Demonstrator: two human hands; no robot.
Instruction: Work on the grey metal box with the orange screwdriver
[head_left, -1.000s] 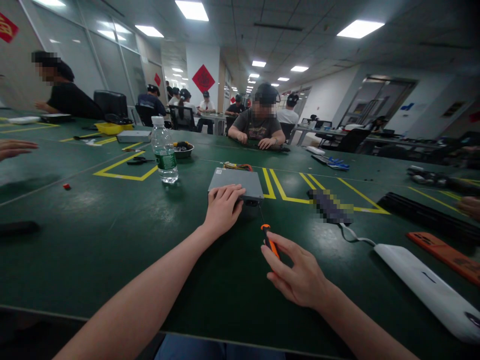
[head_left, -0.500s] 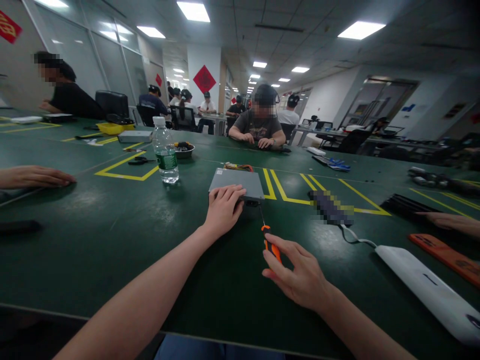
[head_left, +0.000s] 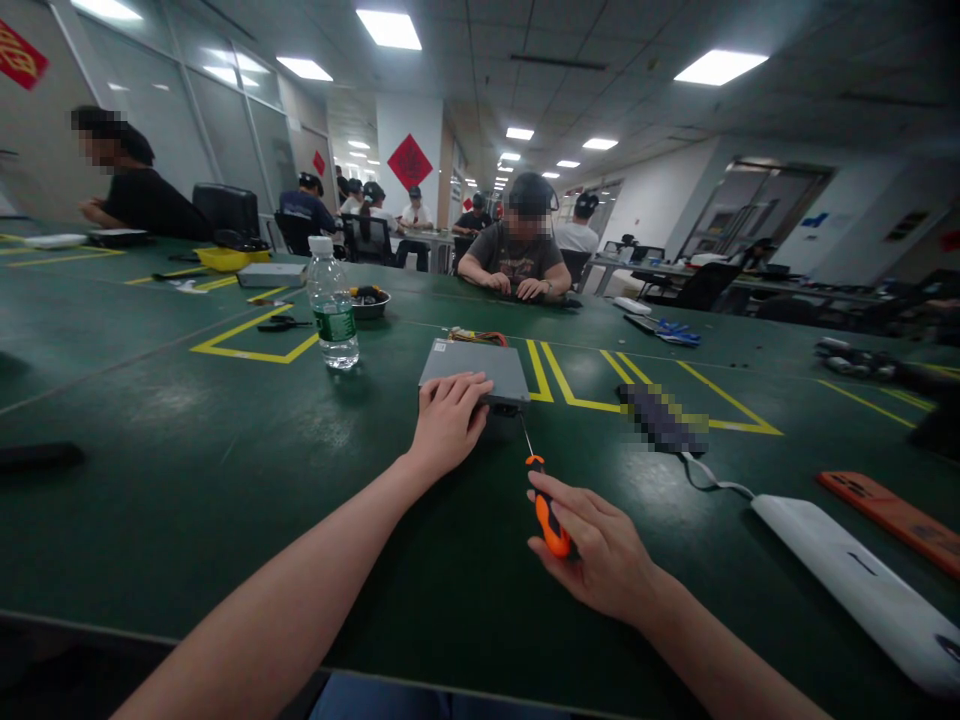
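My left hand (head_left: 447, 421) rests on the near left corner of a flat grey metal box (head_left: 480, 367) lying on the green table (head_left: 187, 450), fingers curled over its edge. Coloured wires (head_left: 475, 334) stick out behind the box. My right hand (head_left: 600, 556) grips the orange and black handle of a small screwdriver (head_left: 544, 502). Its thin shaft points up toward the box's near edge, a little short of it.
A water bottle (head_left: 332, 303) stands left of the box. A white power bank (head_left: 855, 574) with cable and an orange phone (head_left: 892, 508) lie to the right. A metal bowl (head_left: 369, 298), scissors (head_left: 279, 321) and yellow tape lines are further back. Other people sit across the table.
My right hand has wrapped more tightly round the screwdriver handle. Another person's hand at the left edge came in and then left; a hand at the right also withdrew.
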